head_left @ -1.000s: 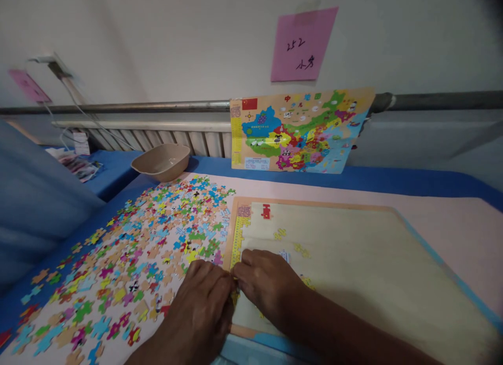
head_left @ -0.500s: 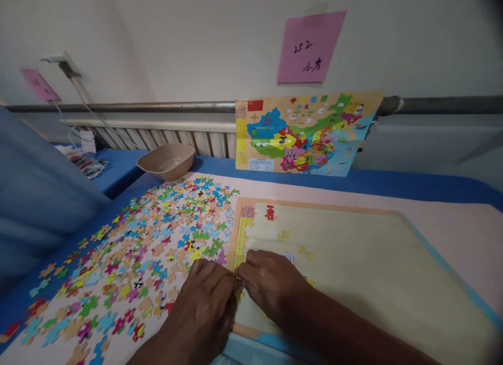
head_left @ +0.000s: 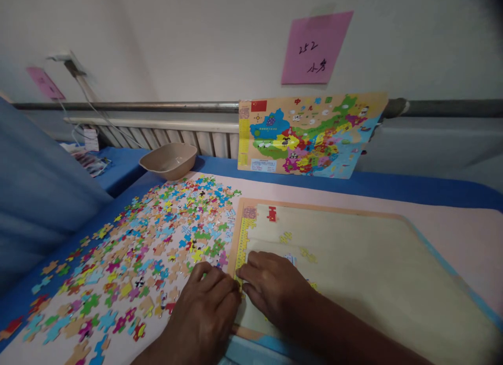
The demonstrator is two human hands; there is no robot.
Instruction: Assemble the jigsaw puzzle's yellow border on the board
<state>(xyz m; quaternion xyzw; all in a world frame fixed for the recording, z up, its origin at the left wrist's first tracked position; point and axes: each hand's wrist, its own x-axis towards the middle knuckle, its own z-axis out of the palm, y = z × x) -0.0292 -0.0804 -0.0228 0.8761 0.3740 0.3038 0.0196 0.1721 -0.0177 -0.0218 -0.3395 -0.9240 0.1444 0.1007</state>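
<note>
My right hand (head_left: 271, 286) is closed in a pinch at the left edge of the puzzle board (head_left: 353, 250), its fingertips on a yellow jigsaw piece (head_left: 241, 286). Right beside it, my left hand (head_left: 210, 305) is curled over the board's lower left border; whatever its fingertips hold is hidden. Above the hands, a strip of joined yellow pieces (head_left: 242, 244) runs along the left frame, topped by a patterned corner piece (head_left: 250, 213). Inside the board lie a red piece (head_left: 272, 214), loose yellow pieces (head_left: 285, 237) and a white-blue piece (head_left: 290, 258) partly behind my right hand.
Many loose jigsaw pieces (head_left: 129, 265) spread over the pink sheet left of the board. A beige bowl (head_left: 171, 163) stands behind them. A colourful map picture (head_left: 310, 137) leans against the wall pipe (head_left: 157, 107). A blue curtain (head_left: 43, 197) hangs at the left.
My hands stay at the board's left edge. The left hand has shifted slightly and its knuckles are a little more spread. The whole view has moved slightly.
</note>
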